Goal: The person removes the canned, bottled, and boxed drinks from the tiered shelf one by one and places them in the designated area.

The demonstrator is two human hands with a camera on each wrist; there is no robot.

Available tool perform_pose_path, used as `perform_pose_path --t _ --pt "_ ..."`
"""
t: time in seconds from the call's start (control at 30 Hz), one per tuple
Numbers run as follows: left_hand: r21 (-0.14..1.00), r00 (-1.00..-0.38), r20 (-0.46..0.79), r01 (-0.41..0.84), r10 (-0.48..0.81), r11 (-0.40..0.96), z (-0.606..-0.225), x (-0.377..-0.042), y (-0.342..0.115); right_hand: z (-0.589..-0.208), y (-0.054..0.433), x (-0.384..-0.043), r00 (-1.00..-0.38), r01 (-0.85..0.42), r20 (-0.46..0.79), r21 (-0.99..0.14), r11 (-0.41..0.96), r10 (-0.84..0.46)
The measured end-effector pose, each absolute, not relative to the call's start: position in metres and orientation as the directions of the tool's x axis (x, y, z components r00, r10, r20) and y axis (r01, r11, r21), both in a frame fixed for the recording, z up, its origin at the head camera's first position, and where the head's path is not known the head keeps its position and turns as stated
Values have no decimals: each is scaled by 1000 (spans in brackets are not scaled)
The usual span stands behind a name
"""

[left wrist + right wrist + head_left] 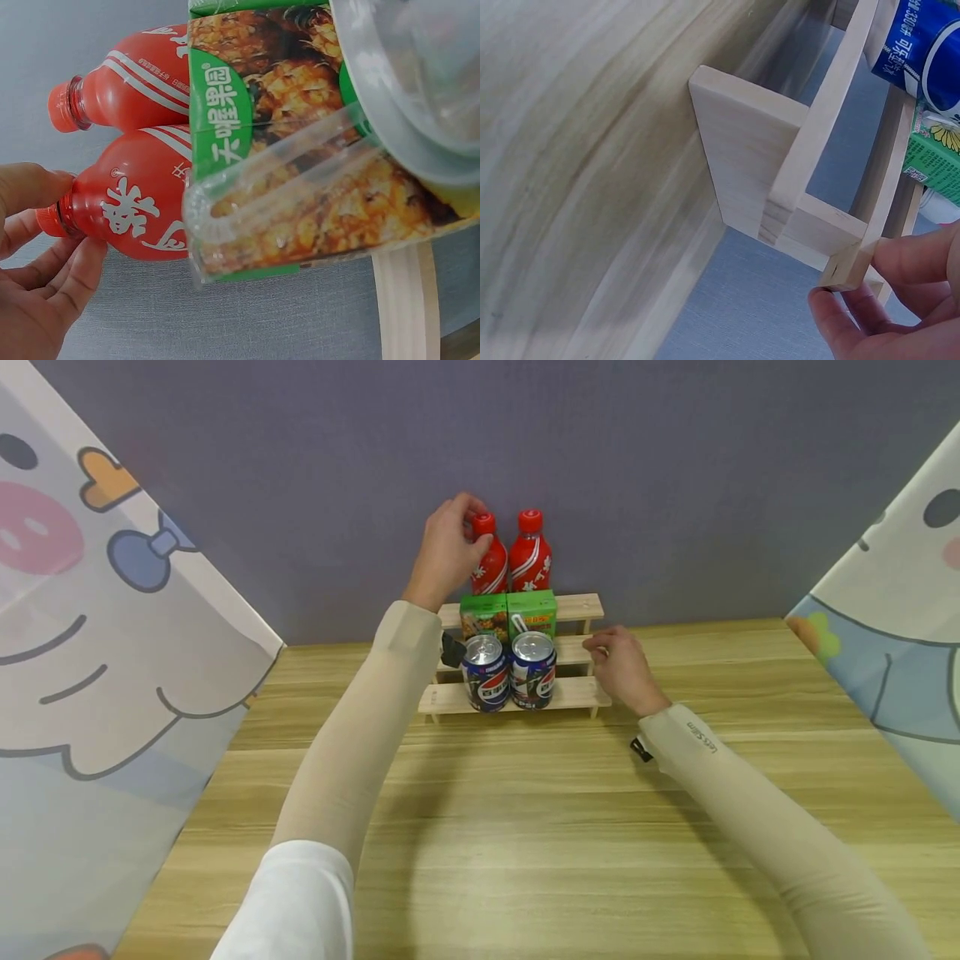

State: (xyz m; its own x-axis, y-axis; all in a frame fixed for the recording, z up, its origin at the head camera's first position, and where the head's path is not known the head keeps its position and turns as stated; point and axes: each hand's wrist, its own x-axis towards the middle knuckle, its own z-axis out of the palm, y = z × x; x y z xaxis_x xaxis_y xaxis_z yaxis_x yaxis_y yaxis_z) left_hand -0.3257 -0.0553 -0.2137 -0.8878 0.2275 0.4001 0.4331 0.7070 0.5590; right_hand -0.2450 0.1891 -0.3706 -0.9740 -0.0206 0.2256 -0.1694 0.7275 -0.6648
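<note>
A small three-tier wooden rack [581, 693] stands on the table against the grey wall. My left hand [447, 545] pinches the neck of the left red bottle [139, 199] on the top tier, thumb on one side and fingers on the other. Beside it stands a second red bottle [530, 564]. My right hand [626, 668] pinches the right end of a rack board [851, 270]. Two green cartons [532, 603] with fruit pictures occupy the middle tier. On the bottom tier are two dark blue Pepsi cans [533, 672], side by side.
The wood-grain table [510, 827] stretches in front of the rack. Behind it rises the grey wall [637, 485]. Cartoon-printed panels [135, 635] slant along the left and right sides.
</note>
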Motion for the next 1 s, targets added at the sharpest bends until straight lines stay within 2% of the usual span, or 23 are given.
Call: perform_pose_path --t 1.0 --pt "556 -855 493 453 163 697 -214 -326 -70 -370 188 -244 -966 -197 255 -645 738 -35"
